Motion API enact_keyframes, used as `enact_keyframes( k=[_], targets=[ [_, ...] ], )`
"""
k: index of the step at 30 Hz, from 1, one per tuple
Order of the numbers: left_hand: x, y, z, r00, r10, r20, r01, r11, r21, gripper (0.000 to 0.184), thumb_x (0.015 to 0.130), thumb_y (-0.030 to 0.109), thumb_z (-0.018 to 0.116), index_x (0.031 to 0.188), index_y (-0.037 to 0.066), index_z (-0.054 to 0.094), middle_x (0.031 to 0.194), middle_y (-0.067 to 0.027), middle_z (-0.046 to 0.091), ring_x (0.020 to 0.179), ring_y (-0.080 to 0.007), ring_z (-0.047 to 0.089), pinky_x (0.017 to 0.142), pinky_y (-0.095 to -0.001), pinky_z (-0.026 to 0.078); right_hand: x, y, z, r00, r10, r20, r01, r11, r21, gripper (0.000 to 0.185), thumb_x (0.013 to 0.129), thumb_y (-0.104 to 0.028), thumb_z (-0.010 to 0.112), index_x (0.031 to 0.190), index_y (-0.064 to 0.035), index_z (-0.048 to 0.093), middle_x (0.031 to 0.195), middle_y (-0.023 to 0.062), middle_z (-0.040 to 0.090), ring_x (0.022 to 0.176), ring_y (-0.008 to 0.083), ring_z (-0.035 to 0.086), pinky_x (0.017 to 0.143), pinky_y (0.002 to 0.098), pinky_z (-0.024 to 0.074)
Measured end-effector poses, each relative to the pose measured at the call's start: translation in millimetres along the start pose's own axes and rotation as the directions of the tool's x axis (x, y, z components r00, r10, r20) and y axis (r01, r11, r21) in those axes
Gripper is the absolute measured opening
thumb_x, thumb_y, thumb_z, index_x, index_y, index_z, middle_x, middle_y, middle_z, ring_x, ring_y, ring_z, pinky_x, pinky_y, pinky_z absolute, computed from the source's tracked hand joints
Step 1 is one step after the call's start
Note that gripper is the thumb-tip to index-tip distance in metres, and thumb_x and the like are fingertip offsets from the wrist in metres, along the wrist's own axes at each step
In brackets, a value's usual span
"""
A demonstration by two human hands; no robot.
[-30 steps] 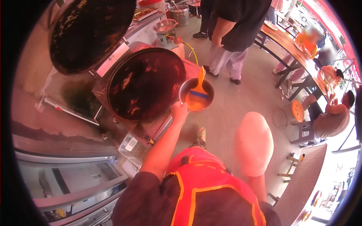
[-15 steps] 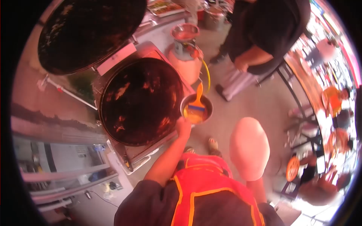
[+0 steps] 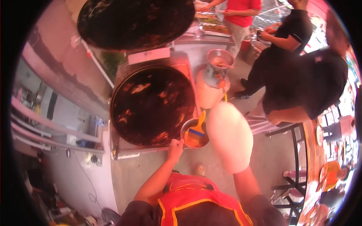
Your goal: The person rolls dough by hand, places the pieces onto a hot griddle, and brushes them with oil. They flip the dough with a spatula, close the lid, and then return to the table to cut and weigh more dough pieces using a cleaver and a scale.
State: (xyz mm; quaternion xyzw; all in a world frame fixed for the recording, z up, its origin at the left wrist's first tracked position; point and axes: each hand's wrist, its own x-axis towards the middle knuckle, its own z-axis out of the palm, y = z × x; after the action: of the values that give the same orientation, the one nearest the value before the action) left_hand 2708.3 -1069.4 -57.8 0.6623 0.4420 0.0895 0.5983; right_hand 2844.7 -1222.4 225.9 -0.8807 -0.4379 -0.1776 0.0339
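My left hand (image 3: 175, 149) is closed on the edge of a metal bowl (image 3: 185, 130), just off the front right of a round dark griddle (image 3: 152, 105). Orange liquid (image 3: 194, 141) lies in the bowl, and a brush (image 3: 200, 123) with a yellow handle and blue band leans in it. A large pale oval piece, perhaps dough (image 3: 230, 137), hides my right hand, so its fingers cannot be seen. That piece stands beside the bowl's right side, above my right forearm.
The griddle's raised lid (image 3: 135, 22) is behind it. A metal bowl on a stand (image 3: 220, 59) is right of the griddle. People in dark shirts (image 3: 307, 81) stand at the right, near a wooden table (image 3: 312, 150). A person in red (image 3: 243, 11) is by food trays (image 3: 213, 28).
The view has turned left, toward the griddle. The pale piece has come up and left, close to the bowl. My left hand still holds the bowl.
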Motion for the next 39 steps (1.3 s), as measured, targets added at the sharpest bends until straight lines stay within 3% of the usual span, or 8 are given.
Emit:
enact_keyframes(
  k=[2, 6, 12, 21, 26, 32, 34, 39],
  targets=[
    [-18, 1, -30, 0.982, 0.180, -0.062, -0.170, 0.976, 0.135, 0.034, 0.087, 0.035, 0.059, 0.082, 0.001, 0.054, 0.073, -0.0141, 0.061, 0.069, -0.0226, 0.064, 0.058, -0.0328, 0.048, 37, -17, 15, 0.999, -0.048, -0.010, 0.049, 0.998, 0.047, 0.025, 0.085, -0.013, 0.047, 0.101, 0.0029, 0.059, 0.104, 0.0213, 0.059, 0.097, 0.0330, 0.058, 0.082, 0.0403, 0.0482],
    [-44, -20, -112, 0.984, -0.021, 0.178, 0.034, 0.997, -0.067, 0.030, 0.088, 0.032, 0.058, 0.088, 0.002, 0.056, 0.075, -0.0073, 0.060, 0.070, -0.0134, 0.060, 0.063, -0.0289, 0.048, 108, -66, 50, 0.995, -0.103, -0.009, 0.103, 0.988, 0.116, 0.026, 0.087, -0.013, 0.046, 0.102, 0.0034, 0.059, 0.105, 0.0217, 0.060, 0.099, 0.0328, 0.058, 0.082, 0.0402, 0.0487],
    [-43, 10, -220, 0.965, -0.246, 0.090, 0.242, 0.969, 0.046, 0.024, 0.089, 0.025, 0.058, 0.091, 0.000, 0.059, 0.076, -0.0071, 0.062, 0.066, -0.0125, 0.058, 0.063, -0.0266, 0.048, 200, -163, 120, 0.991, -0.088, 0.100, 0.071, 0.985, 0.154, 0.027, 0.089, -0.013, 0.044, 0.103, 0.0040, 0.060, 0.107, 0.0223, 0.060, 0.101, 0.0326, 0.059, 0.083, 0.0401, 0.0494],
    [32, 18, -333, 0.994, -0.036, 0.101, 0.022, 0.990, 0.141, 0.029, 0.089, 0.023, 0.058, 0.106, -0.001, 0.060, 0.098, -0.0170, 0.066, 0.089, -0.0255, 0.067, 0.074, -0.0324, 0.053, 363, -247, 185, 0.910, 0.168, 0.379, -0.242, 0.957, 0.158, 0.029, 0.091, -0.015, 0.045, 0.109, 0.0033, 0.057, 0.113, 0.0226, 0.058, 0.107, 0.0327, 0.056, 0.087, 0.0405, 0.0478],
    [70, 28, -351, 0.992, 0.055, 0.110, -0.067, 0.992, 0.107, 0.028, 0.088, 0.020, 0.059, 0.108, 0.001, 0.059, 0.096, -0.0183, 0.066, 0.087, -0.0267, 0.067, 0.074, -0.0326, 0.053, 334, -267, 436, 0.987, -0.118, 0.112, 0.034, 0.822, 0.568, 0.044, 0.090, -0.023, 0.054, 0.129, -0.0051, 0.045, 0.131, 0.0195, 0.047, 0.123, 0.0347, 0.042, 0.102, 0.0433, 0.0355],
    [163, 63, -353, 0.942, 0.331, 0.060, -0.336, 0.916, 0.221, 0.019, 0.086, 0.018, 0.061, 0.098, 0.003, 0.058, 0.089, -0.0125, 0.064, 0.077, -0.0297, 0.064, 0.066, -0.0377, 0.051, 288, -227, 389, 0.943, -0.283, 0.175, 0.097, 0.737, 0.669, 0.057, 0.074, -0.016, 0.068, 0.127, -0.0078, 0.049, 0.126, 0.0136, 0.051, 0.118, 0.0315, 0.046, 0.100, 0.0394, 0.0382],
    [211, 77, -343, 0.844, 0.533, 0.062, -0.509, 0.758, 0.409, 0.017, 0.084, 0.016, 0.062, 0.095, 0.004, 0.057, 0.092, -0.0104, 0.063, 0.081, -0.0302, 0.062, 0.067, -0.0388, 0.051, 283, -221, 387, 0.921, -0.346, 0.179, 0.141, 0.725, 0.674, 0.054, 0.072, -0.015, 0.069, 0.123, -0.0099, 0.052, 0.126, 0.0103, 0.052, 0.117, 0.0297, 0.047, 0.099, 0.0377, 0.0396],
    [301, 78, -292, 0.742, 0.644, 0.188, -0.630, 0.574, 0.523, 0.028, 0.079, 0.013, 0.064, 0.105, 0.006, 0.057, 0.106, -0.0110, 0.061, 0.100, -0.0275, 0.058, 0.083, -0.0369, 0.048, 300, -208, 396, 0.889, -0.458, 0.023, 0.323, 0.660, 0.678, 0.040, 0.074, -0.013, 0.066, 0.113, -0.0129, 0.060, 0.111, 0.0045, 0.062, 0.108, 0.0249, 0.054, 0.095, 0.0361, 0.0429]
  ],
)
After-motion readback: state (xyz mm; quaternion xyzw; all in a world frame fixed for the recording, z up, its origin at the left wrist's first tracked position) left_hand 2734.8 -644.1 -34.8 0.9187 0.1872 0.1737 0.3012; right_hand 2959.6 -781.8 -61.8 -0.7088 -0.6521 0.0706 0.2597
